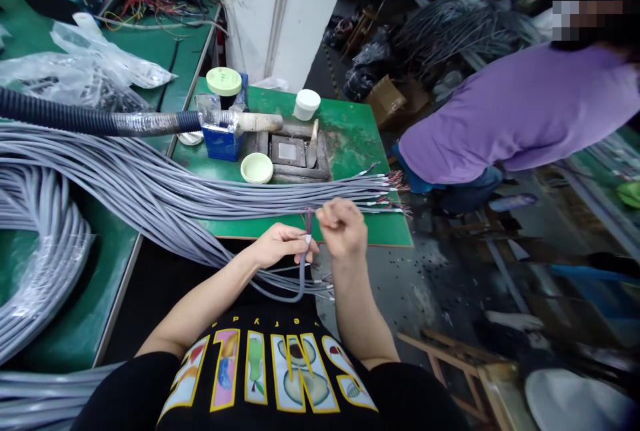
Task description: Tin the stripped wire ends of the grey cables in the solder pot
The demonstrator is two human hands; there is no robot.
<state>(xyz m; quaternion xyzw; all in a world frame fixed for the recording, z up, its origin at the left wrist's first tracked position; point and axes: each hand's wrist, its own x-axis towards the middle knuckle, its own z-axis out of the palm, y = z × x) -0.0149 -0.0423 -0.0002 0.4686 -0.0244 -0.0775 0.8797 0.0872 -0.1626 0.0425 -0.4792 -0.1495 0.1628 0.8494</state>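
My left hand (277, 244) is closed around the end of a grey cable (301, 278), holding it upright in front of my chest. Thin coloured wires (306, 219) stick out of the cable's stripped tip. My right hand (343, 228) is closed in a pinch right beside that tip, its fingers on the thin wires. Below my hands the cable bends in a loop toward my lap. A large bundle of grey cables (200, 188) lies across the green table (360, 131) just beyond my hands, their stripped ends pointing right.
On the table stand a metal block fixture (290, 151), a blue box (220, 141), a black corrugated hose (90, 121), and white and green jars (306, 104). Coiled grey cables (45, 258) lie left. A person in a purple shirt (510, 111) bends at right.
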